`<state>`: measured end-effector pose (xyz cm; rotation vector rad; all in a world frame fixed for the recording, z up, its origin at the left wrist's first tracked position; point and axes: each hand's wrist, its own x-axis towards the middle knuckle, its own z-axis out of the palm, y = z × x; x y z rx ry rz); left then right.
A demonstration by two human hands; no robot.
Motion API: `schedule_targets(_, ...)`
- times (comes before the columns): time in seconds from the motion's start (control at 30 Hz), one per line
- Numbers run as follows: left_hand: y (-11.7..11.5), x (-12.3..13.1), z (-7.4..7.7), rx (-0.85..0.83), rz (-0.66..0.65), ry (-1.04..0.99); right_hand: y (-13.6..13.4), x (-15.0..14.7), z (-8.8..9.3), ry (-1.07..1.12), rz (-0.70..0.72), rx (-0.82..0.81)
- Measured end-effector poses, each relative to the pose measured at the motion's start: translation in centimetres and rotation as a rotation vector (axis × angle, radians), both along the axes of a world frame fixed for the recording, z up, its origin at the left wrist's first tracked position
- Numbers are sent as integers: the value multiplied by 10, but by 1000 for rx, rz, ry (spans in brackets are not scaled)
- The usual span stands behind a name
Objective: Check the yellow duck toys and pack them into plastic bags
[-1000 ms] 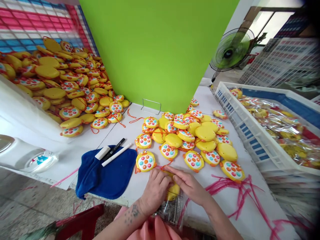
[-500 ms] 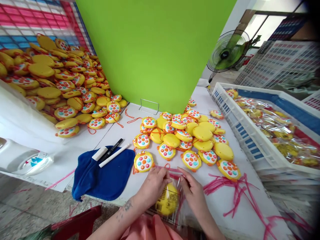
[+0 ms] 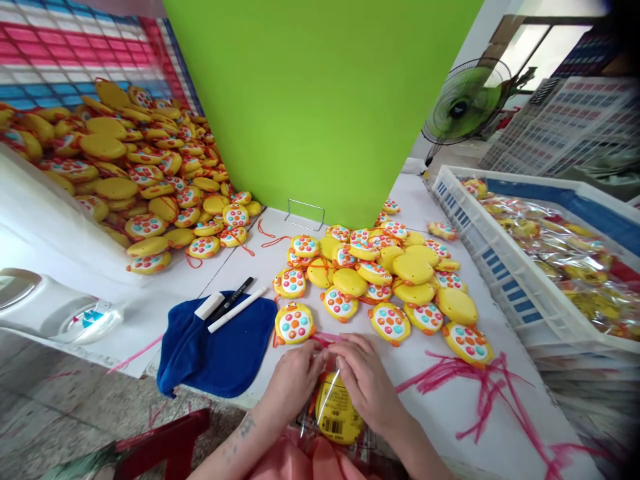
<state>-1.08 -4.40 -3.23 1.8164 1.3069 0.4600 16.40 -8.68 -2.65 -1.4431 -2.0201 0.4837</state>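
Note:
Both my hands meet at the near table edge over a clear plastic bag (image 3: 336,417) with a yellow toy inside, its back and a barcode label facing up. My left hand (image 3: 294,375) pinches the bag's top on the left. My right hand (image 3: 363,379) pinches it on the right, fingers closed at the pink strip along the bag's mouth. A face-up yellow duck toy with coloured buttons (image 3: 293,324) lies just beyond my left hand. A heap of the same toys (image 3: 395,277) lies further back.
A blue cloth (image 3: 220,347) with a black pen, a white marker and an eraser lies at the left. A big pile of toys (image 3: 135,173) fills the left. A white crate (image 3: 505,273) of bagged toys stands at the right. Pink strips (image 3: 480,393) litter the table. Green panel and fan behind.
The toy has slid down into the bag, which now hangs lower over the table edge. Both hands have come together at the bag's mouth.

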Motion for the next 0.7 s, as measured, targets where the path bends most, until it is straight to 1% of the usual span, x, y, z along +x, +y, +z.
schedule_targets(0.1,-1,4,-8,-52,36,-131,3,-3,1,-93,55,-46)
schedule_targets(0.23,-6,5,-16,-195,114,-312,-2,12,-2,-101,1,-31)
schedule_targets(0.33,-10,7,-16,-291,135,-431,-5,18,0,-36,-47,45)
schedule_targets(0.4,-11,10,-13,-330,103,-484,-5,14,2,3,-65,120)
schedule_targets(0.47,-12,12,-6,-329,35,-497,-4,6,2,9,-78,179)
schedule_targets(0.57,-12,14,5,-244,-82,-444,-3,-4,1,-28,-93,237)
schedule_targets(0.7,-14,16,14,-115,-138,-274,0,-11,-6,-101,-86,264)
